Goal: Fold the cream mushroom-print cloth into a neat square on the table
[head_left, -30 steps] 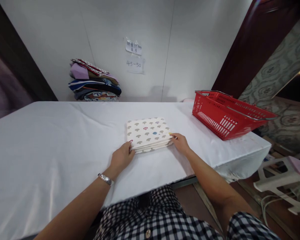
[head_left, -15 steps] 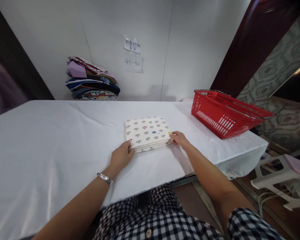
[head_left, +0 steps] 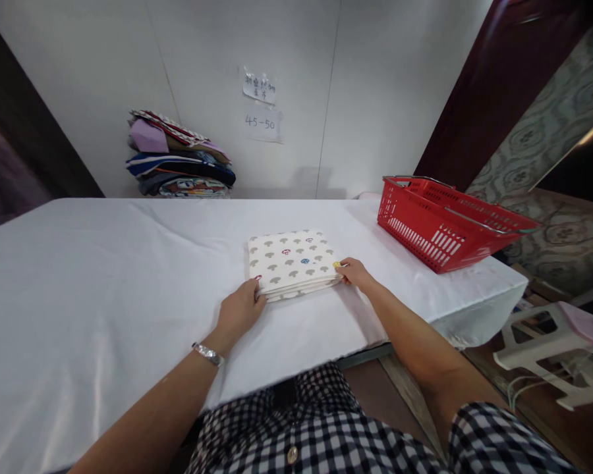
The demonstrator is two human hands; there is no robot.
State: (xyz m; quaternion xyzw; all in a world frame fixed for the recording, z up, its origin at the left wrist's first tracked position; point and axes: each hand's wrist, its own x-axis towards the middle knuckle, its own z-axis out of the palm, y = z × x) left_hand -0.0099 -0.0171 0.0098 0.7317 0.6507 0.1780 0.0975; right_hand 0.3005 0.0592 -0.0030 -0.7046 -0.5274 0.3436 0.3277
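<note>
A folded white cloth point(head_left: 294, 260) printed with grey mushroom shapes and a few red, blue and yellow ones lies flat on the table in front of me. Its layers show along the near edge. My left hand point(head_left: 240, 306) pinches the near left corner, thumb on top. At the near right corner, my right hand point(head_left: 354, 272) grips the layers between thumb and fingers. The fingertips under the cloth are hidden on both sides.
The table has a white cloth cover point(head_left: 128, 276). A red plastic basket point(head_left: 420, 227) stands on its right end. At the back left is a stack of folded fabrics point(head_left: 180, 158). A white stool point(head_left: 538, 336) stands at the lower right. Paper signs point(head_left: 263, 122) hang on the wall.
Both hands keep their hold on the cloth's near corners, and the cloth stays in place. The camera view has shifted very slightly.
</note>
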